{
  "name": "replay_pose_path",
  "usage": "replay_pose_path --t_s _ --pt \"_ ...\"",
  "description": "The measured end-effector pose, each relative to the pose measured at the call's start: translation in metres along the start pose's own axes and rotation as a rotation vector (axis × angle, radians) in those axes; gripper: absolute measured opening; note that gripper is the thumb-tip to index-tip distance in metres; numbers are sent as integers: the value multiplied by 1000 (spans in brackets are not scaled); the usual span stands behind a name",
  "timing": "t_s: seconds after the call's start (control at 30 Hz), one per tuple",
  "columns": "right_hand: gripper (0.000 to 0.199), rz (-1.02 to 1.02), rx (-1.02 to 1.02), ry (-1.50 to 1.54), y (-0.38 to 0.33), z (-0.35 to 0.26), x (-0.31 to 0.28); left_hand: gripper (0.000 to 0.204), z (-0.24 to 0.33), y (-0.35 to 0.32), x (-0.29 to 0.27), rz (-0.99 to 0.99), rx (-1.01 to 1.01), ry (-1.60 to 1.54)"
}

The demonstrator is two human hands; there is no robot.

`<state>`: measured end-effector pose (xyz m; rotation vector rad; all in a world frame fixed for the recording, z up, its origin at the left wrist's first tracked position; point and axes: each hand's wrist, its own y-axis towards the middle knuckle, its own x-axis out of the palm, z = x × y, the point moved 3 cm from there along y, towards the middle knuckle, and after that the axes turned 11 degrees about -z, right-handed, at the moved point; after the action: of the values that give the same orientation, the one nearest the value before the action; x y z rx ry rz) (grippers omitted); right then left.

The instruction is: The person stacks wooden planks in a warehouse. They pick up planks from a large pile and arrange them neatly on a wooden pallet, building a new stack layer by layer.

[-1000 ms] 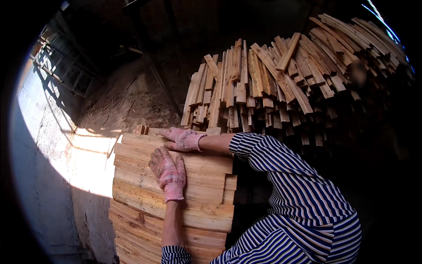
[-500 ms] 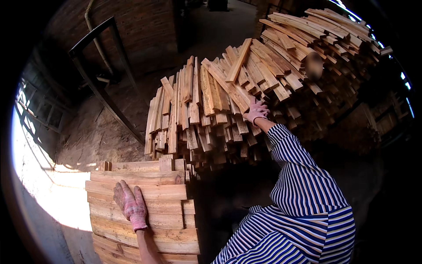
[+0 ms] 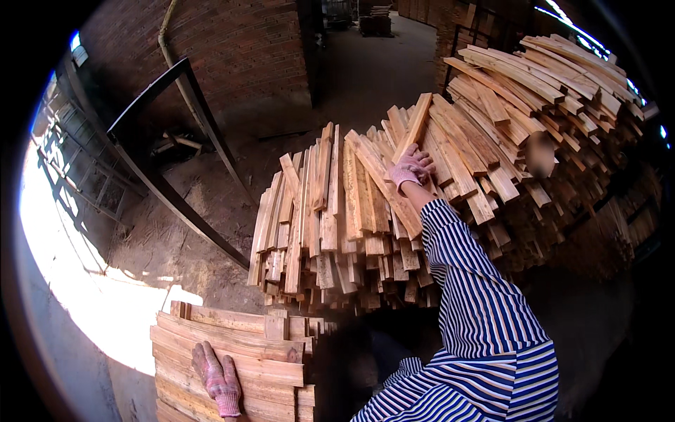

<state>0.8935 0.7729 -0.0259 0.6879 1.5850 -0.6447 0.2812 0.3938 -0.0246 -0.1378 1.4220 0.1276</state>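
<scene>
My left hand [image 3: 216,376], in a soiled pink glove, lies flat with fingers stretched on the top boards of a neat stack [image 3: 267,369] of wooden boards at the lower left. My right hand [image 3: 413,169], in a similar pink glove, is over the large pile of loose planks [image 3: 358,190]. Its fingers are curled round the near end of a short plank [image 3: 416,125] that lies slantwise on top. Another plank [image 3: 383,179] slants across the pile just left of that hand.
A dark metal frame [image 3: 158,183] stands left of the pile. Behind it rises a brick wall [image 3: 232,60] with a pale pipe [image 3: 169,42]. More planks [image 3: 555,77] are heaped at the far right. Bright sunlight falls on the floor [image 3: 91,309] at the left.
My right hand has moved farther over the pile, from the end of the lower slanting plank to the shorter one. My left hand stays on the stack. The whole view has shifted.
</scene>
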Motion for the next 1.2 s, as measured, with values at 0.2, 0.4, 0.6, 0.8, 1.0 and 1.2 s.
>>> replay_pose_path --t_s 0.2,0.4,0.6,0.8,1.0,1.2 --pt "78 -320 282 103 81 -5 23 65 21 5 -12 -133 -37 -20" --pt "94 -482 77 104 63 -24 9 64 31 6 -32 -229 -67 -24" --pt "76 -767 -164 623 120 44 -7 61 17 22 -2 -63 -29 -21" --pt "59 -1044 -140 1353 -34 68 -93 51 104 94 -17 -51 80 -877" --pt "83 -2020 -450 1823 -199 137 -42 81 309 163 16 -883 101 -2111" --pt "121 -1567 -1178 995 -324 57 -115 66 253 126 -122 -224 526 -2178"
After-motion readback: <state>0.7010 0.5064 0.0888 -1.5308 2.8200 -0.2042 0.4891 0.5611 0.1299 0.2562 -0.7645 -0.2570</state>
